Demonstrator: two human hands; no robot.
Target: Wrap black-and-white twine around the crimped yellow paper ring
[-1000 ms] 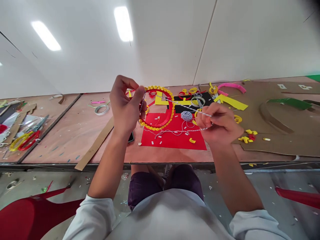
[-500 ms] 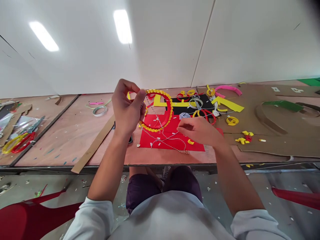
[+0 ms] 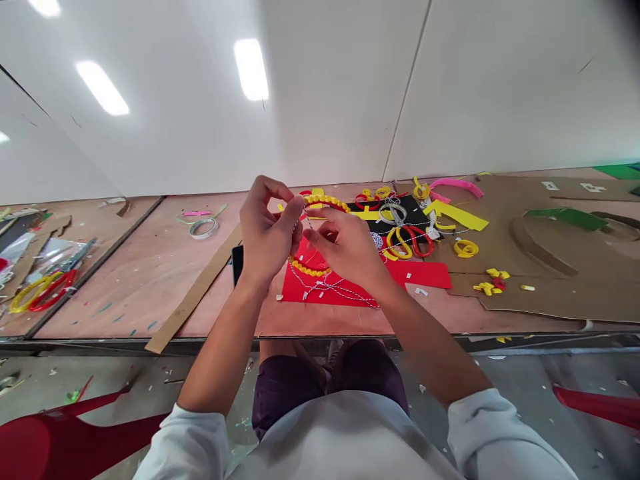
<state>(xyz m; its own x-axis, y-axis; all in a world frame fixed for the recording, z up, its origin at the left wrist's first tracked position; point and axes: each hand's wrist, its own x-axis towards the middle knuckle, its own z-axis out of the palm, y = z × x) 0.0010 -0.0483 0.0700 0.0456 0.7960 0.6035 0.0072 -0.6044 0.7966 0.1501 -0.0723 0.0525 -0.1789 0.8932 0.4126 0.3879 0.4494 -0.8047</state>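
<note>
Left hand (image 3: 267, 230): closed in a pinch, gripping the left side of the beaded paper ring (image 3: 325, 200).
Right hand (image 3: 345, 247): fingers curled into a pinch just beside the left hand, close to the baker's twine (image 3: 325, 290); whether they grip it is too fine to tell.
Ring: held up between the hands, tilted above the red card (image 3: 420, 275), its middle hidden behind them.
Twine: a black-and-white strand rises toward the fingertips, and loose loops lie on the card below the hands.
Beyond the right hand: red-and-yellow scissors (image 3: 405, 243) lie on black card (image 3: 405, 208).
Left of the left hand: a black phone (image 3: 237, 263) and a tape roll (image 3: 203, 227).
Handling: a pinch close to the ring would likely keep the twine taut and stop the loops snagging.
</note>
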